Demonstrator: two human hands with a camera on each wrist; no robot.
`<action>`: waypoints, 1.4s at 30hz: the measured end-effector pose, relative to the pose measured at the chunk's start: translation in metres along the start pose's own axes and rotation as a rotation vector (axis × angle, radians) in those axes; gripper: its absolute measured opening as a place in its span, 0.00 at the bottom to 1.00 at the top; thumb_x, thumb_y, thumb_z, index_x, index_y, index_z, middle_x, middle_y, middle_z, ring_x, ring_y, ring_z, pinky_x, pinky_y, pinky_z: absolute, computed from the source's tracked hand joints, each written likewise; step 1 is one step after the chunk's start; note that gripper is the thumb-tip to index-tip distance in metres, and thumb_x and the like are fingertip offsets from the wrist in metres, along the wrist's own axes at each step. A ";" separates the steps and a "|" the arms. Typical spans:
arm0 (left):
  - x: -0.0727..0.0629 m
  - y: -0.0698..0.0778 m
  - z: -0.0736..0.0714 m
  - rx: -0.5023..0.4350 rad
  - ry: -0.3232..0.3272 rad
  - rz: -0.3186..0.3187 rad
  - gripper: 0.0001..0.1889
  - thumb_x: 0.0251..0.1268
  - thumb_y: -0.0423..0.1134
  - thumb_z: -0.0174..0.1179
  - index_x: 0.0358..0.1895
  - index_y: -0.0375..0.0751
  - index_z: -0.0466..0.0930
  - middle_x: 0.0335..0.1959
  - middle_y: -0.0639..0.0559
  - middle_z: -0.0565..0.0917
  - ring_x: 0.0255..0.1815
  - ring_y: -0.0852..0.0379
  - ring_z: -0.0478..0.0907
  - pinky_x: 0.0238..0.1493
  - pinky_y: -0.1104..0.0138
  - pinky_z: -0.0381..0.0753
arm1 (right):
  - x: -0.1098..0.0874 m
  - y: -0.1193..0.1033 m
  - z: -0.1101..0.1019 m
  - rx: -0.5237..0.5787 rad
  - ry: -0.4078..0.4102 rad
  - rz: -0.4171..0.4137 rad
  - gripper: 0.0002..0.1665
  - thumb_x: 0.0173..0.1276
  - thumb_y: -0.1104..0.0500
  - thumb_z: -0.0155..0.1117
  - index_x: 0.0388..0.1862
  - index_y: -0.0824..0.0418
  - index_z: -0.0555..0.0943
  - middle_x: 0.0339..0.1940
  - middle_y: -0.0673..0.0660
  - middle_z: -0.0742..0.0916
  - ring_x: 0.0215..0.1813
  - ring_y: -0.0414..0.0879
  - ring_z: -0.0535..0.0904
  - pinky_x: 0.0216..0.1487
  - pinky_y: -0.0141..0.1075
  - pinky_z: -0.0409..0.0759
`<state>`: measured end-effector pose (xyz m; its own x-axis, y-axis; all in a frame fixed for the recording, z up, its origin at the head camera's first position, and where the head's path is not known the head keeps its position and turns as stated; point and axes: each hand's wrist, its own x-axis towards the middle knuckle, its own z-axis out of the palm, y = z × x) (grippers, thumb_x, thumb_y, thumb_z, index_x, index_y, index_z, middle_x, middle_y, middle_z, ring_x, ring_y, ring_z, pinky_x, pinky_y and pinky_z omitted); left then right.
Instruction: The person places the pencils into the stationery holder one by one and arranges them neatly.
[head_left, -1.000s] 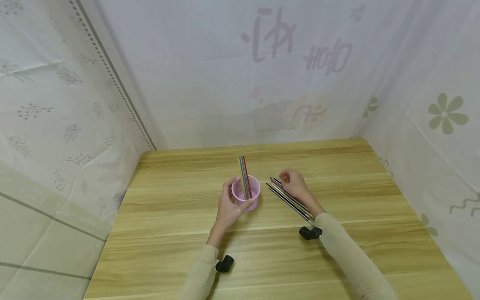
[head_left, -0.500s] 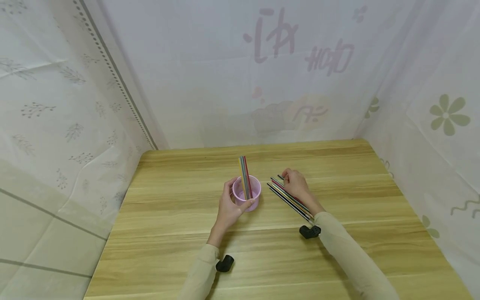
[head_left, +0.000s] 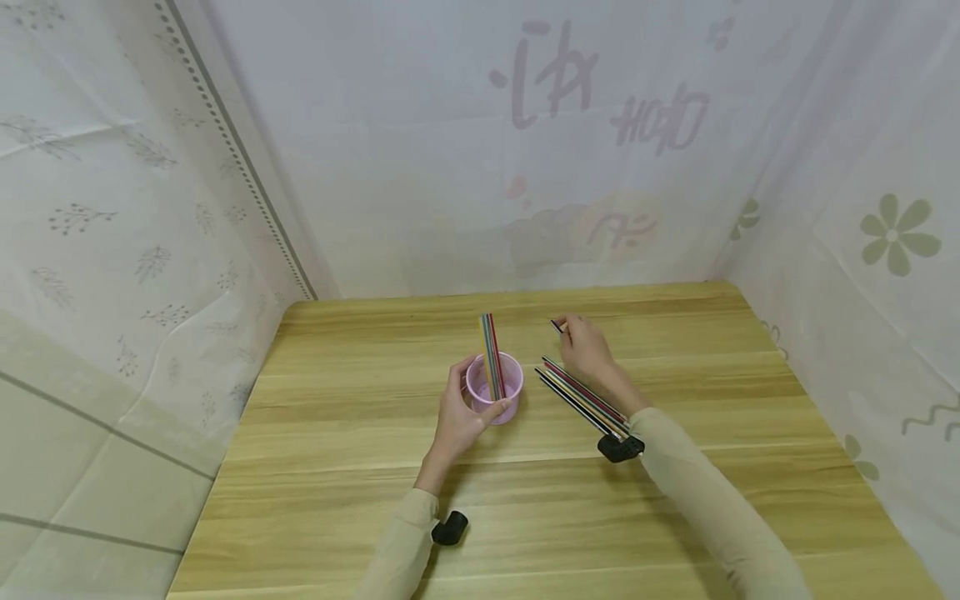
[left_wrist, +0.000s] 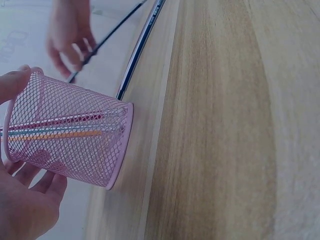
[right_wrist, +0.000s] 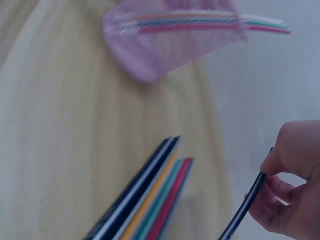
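My left hand (head_left: 459,417) holds a pink mesh pencil cup (left_wrist: 65,102) around its side, thumb near the rim. Several coloured pencils (head_left: 491,354), among them yellow, teal and red, lean inside it. To the right, my right hand (head_left: 587,346) pinches a dark pencil with a pale stripe (right_wrist: 245,206) between thumb and fingers, raised above the others. Below that hand a row of several pencils (head_left: 573,396) lies slantwise on the table, in black, yellow, green and red. My right wrist and its camera partly cover their near ends.
The wooden table (head_left: 337,467) extends on all sides of the hands. Patterned white curtains (head_left: 420,167) hang behind it and at both sides. A black wrist camera (head_left: 450,528) sits under the left forearm, another (head_left: 621,448) by the right.
My right hand has lifted the dark pencil off the row and moved it up and away toward the table's far side. My left hand and the cup stay put.
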<state>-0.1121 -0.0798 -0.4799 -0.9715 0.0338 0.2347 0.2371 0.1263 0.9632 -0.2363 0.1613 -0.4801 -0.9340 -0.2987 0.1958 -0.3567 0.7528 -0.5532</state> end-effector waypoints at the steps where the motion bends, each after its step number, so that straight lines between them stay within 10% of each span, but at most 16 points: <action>1: 0.000 0.000 0.000 0.000 -0.001 0.002 0.47 0.47 0.26 0.77 0.71 0.21 0.59 0.67 0.23 0.70 0.67 0.23 0.69 0.71 0.36 0.69 | 0.002 -0.003 -0.003 0.010 0.011 -0.007 0.16 0.71 0.70 0.49 0.55 0.73 0.77 0.38 0.65 0.82 0.40 0.57 0.77 0.41 0.47 0.79; 19: 0.001 -0.002 0.003 0.016 0.000 -0.003 0.47 0.48 0.27 0.77 0.71 0.22 0.59 0.68 0.23 0.70 0.68 0.24 0.69 0.71 0.37 0.69 | 0.021 -0.089 -0.067 0.334 0.189 -0.073 0.17 0.70 0.70 0.54 0.56 0.72 0.75 0.42 0.64 0.81 0.42 0.56 0.81 0.39 0.33 0.81; 24: 0.004 -0.025 0.006 0.022 0.012 -0.008 0.49 0.47 0.27 0.78 0.73 0.26 0.58 0.70 0.25 0.69 0.69 0.25 0.68 0.72 0.38 0.68 | 0.022 -0.114 -0.076 0.394 0.225 -0.109 0.16 0.70 0.70 0.55 0.55 0.72 0.75 0.41 0.64 0.82 0.42 0.54 0.82 0.36 0.25 0.79; 42: 0.005 -0.040 0.005 0.074 0.042 -0.009 0.48 0.47 0.33 0.80 0.73 0.39 0.62 0.69 0.39 0.74 0.68 0.38 0.74 0.71 0.47 0.75 | 0.029 -0.156 -0.039 0.517 0.208 -0.162 0.15 0.70 0.70 0.57 0.55 0.70 0.75 0.41 0.63 0.83 0.42 0.54 0.83 0.37 0.33 0.86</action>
<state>-0.1264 -0.0799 -0.5176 -0.9724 -0.0095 0.2333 0.2268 0.1991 0.9534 -0.2084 0.0580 -0.3561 -0.8709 -0.2255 0.4367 -0.4890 0.3072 -0.8164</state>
